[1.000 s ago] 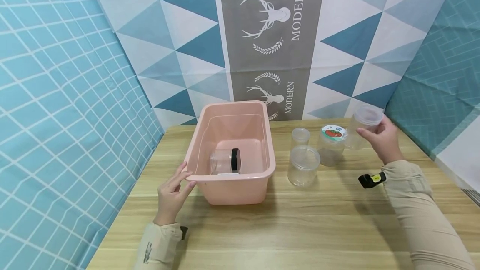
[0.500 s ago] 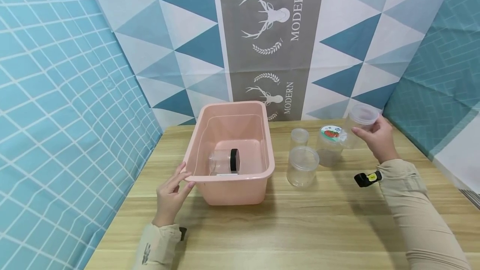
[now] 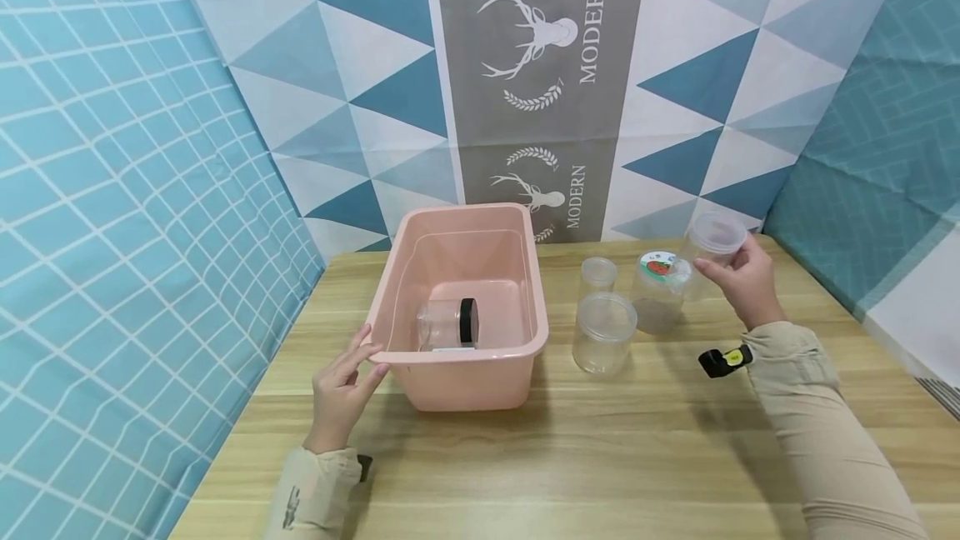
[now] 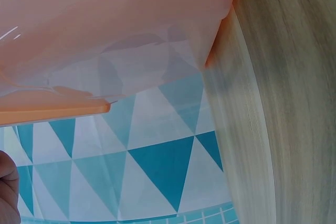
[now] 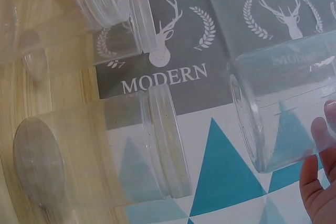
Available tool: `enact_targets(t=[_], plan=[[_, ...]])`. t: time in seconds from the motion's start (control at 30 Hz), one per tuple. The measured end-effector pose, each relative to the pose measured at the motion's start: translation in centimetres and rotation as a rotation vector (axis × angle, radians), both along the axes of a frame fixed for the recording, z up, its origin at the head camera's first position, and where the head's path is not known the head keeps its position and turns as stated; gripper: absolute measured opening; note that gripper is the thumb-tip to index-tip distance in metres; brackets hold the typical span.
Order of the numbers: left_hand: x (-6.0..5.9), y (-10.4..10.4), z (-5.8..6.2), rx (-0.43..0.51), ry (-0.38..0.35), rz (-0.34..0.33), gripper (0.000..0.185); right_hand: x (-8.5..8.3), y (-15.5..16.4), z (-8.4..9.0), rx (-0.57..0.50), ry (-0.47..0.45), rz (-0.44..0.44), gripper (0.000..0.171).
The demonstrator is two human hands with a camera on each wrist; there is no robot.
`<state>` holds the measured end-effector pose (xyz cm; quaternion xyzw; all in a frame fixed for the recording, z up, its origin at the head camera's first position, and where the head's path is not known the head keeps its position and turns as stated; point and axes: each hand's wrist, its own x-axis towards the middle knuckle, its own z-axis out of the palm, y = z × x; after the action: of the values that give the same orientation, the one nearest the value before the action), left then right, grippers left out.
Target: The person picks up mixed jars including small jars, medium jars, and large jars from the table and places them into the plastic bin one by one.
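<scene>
My right hand [image 3: 750, 283] holds a clear plastic jar [image 3: 716, 233] with a translucent lid, thumb in front and fingers on its right. In the right wrist view this jar [image 5: 283, 103] is raised, its base above the base of the jar beside it. Just left of it in the head view stands a clear jar with a tomato-picture lid [image 3: 658, 294]. My left hand [image 3: 341, 397] grips the near-left rim corner of a pink plastic tub [image 3: 472, 386]. Inside the tub a clear jar with a black lid [image 3: 450, 325] lies on its side.
Between the tub and the tomato-lid jar stand a slim clear jar [image 3: 598, 273] and a wider clear jar [image 3: 605, 333]. They stand on a wooden table [image 3: 585, 457]. A patterned cloth backdrop [image 3: 675, 90] rises behind, with a blue grid sheet [image 3: 135, 190] at left.
My right hand has moved left with the clear jar, which now overlaps the tomato-lid jar more in the head view. The left hand has kept its place on the tub.
</scene>
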<state>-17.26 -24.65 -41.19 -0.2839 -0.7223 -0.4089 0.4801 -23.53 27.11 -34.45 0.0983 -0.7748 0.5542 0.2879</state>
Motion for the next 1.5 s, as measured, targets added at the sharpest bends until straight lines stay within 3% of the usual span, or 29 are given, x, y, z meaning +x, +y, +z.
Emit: enact_targets(t=[0.63,1.5], plan=[[0.24,0.05,0.08,0.013,0.004,-0.03,0.051,0.21,-0.39,0.34,-0.016,-0.002,0.032,0.047],[-0.02,0.14,0.09,0.012,0.008,-0.006,0.053,-0.25,-0.95,1.02,-0.077,0.031,0.099,0.051]])
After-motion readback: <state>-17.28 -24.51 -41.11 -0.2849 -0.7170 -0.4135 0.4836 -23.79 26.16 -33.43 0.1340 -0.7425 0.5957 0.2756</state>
